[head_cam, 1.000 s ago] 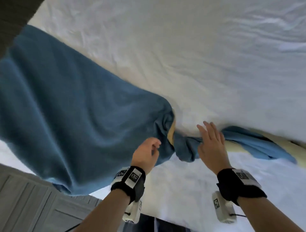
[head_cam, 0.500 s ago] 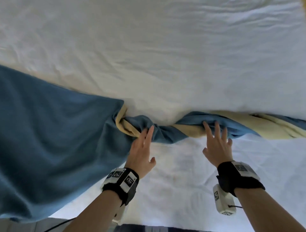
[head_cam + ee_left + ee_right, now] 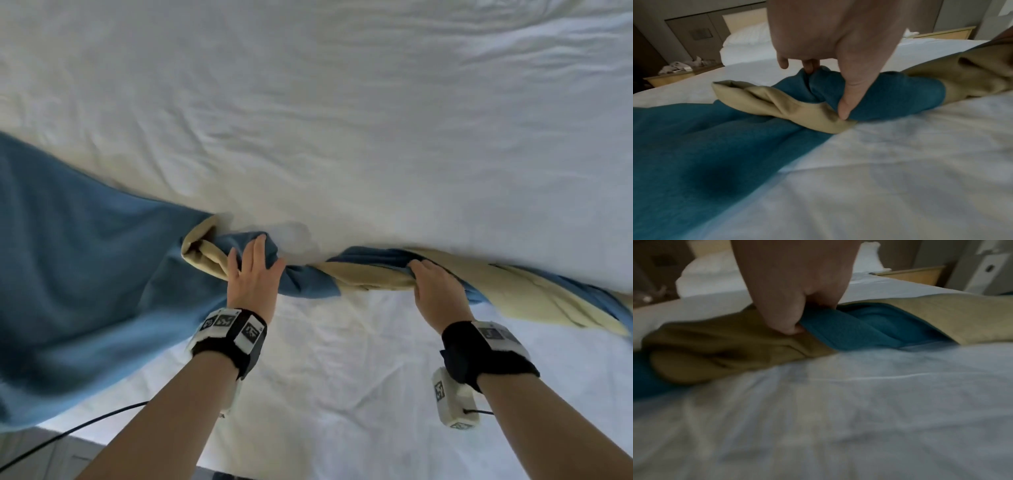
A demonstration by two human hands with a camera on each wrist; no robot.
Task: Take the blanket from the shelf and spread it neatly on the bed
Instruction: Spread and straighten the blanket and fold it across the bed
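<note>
A blue blanket (image 3: pixel 85 291) with a beige underside lies twisted into a rope across the white bed (image 3: pixel 342 120). Its wide blue part spreads to the left and hangs over the near edge. My left hand (image 3: pixel 260 260) lies on the twist's left end with fingers stretched out. In the left wrist view the left hand (image 3: pixel 828 91) has its thumb pressing the near side of the blue roll (image 3: pixel 879 97) and fingertips dipping into a fold. My right hand (image 3: pixel 421 274) grips the beige and blue bunch further right. The right wrist view shows the right hand (image 3: pixel 797 321) with fingers curled into the blanket (image 3: pixel 859 331).
White pillows (image 3: pixel 748 37) lie at the head of the bed. A low wooden bedside table (image 3: pixel 678 71) carries crumpled clutter, and another wooden unit (image 3: pixel 941 34) stands at the far right. A black cable (image 3: pixel 68 435) hangs by the bed's near left edge.
The left hand has slid up onto the twisted blanket. The right hand, flat on the blanket before, has curled its fingers round it. The twist lies further from the bed's edge.
</note>
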